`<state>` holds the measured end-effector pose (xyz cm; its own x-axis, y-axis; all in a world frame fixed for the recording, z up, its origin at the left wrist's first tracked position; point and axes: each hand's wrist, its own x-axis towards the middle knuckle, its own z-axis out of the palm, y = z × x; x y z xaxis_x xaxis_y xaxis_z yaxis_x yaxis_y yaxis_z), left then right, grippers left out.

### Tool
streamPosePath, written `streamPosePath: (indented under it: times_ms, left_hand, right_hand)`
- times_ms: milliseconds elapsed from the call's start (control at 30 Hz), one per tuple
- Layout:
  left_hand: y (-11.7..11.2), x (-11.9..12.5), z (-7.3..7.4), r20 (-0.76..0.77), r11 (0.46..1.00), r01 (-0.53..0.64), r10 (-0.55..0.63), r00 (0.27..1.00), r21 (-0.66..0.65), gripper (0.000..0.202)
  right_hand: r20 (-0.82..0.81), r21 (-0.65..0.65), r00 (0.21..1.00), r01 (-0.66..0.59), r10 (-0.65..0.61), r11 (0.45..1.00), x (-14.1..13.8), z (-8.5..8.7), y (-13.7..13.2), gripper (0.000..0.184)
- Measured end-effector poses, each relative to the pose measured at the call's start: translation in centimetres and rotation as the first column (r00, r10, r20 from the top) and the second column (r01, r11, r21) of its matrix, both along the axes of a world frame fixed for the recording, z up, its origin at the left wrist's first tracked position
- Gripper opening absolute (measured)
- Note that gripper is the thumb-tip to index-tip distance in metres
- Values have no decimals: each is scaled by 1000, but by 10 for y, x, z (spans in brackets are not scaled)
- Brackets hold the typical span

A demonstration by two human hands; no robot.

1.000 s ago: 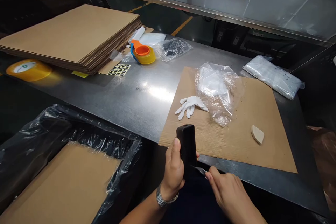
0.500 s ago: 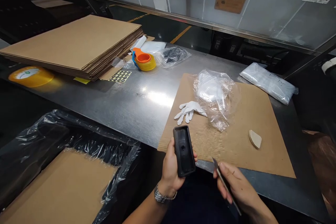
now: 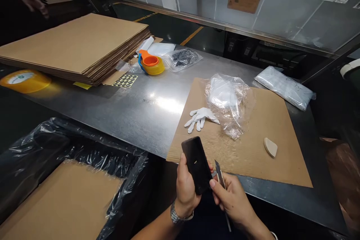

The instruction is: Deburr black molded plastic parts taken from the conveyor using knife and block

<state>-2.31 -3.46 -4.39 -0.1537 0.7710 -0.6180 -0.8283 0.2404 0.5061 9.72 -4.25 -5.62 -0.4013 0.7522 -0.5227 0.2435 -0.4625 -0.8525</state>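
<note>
My left hand [image 3: 184, 187] is wrapped round a black oblong plastic part [image 3: 196, 164], held upright and tilted just in front of the table edge. My right hand [image 3: 232, 202] grips a thin metal blade [image 3: 219, 174] whose tip points up beside the part's right edge; its thumb touches the part's lower corner. A watch sits on my left wrist. Both hands hover over the near edge of a cardboard sheet [image 3: 253, 146].
On the cardboard lie a white glove [image 3: 200, 117], a crumpled clear bag [image 3: 229, 101] and a beige stone-like piece [image 3: 270, 147]. Stacked cardboard [image 3: 75, 45], tape rolls [image 3: 152, 63], a sticker sheet [image 3: 126, 80] and bagged items sit further back. A plastic-lined box [image 3: 62, 180] stands lower left. Another person's hand [image 3: 30, 2] shows top left.
The black part has turned from showing its hollow inside to showing a smooth face. My right hand has brought the blade back beside it. Another person's hand has appeared top left.
</note>
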Motion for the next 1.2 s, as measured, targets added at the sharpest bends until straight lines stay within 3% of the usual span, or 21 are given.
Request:
streamPosePath:
  times_ms: [100,333,433,500,533,600,700,833,933,1033,1067,1133,1200]
  left_hand:
    - [2,-2,0,15,999,-39,39,999,-22,48]
    - [6,-1,-2,58,999,2,0,998,-37,50]
    - [5,-1,-3,69,999,17,-14,998,-36,52]
    - [5,-1,-4,90,997,40,-34,995,-67,51]
    - [5,-2,-5,105,995,57,-48,993,-85,50]
    - [5,-3,-7,132,990,90,-75,988,-111,48]
    - [6,-4,-9,178,984,138,-117,977,-110,46]
    - [6,-5,-12,260,974,208,-179,949,-86,44]
    - [4,-6,-14,307,967,247,-218,926,-59,44]
    - [3,-6,-15,329,961,271,-237,914,-61,47]
    - [3,-6,-15,332,959,273,-236,913,-69,48]
    - [4,-5,-15,334,958,274,-234,913,-79,48]
    - [4,-5,-14,335,956,283,-242,911,-81,49]
  right_hand:
    - [-77,-93,997,16,-23,996,0,-2,-2,40]
    - [-54,-32,994,96,-98,995,1,-6,-6,44]
    - [26,100,997,65,-68,993,7,-10,0,46]
    - [184,267,979,31,-83,963,19,-15,8,47]
    - [318,371,941,-11,-116,929,27,-18,14,48]
    - [596,533,767,-155,-239,832,46,-25,26,46]
    - [777,593,473,-328,-415,736,73,-36,44,37]
    - [781,624,337,-389,-526,677,94,-52,58,32]
    - [756,650,291,-436,-586,623,100,-62,63,32]
    - [728,675,285,-458,-624,579,97,-62,62,34]
    - [711,695,322,-453,-625,558,93,-59,60,35]
    - [652,757,498,-396,-572,519,82,-47,54,34]
    - [540,798,721,-275,-435,536,67,-29,45,29]
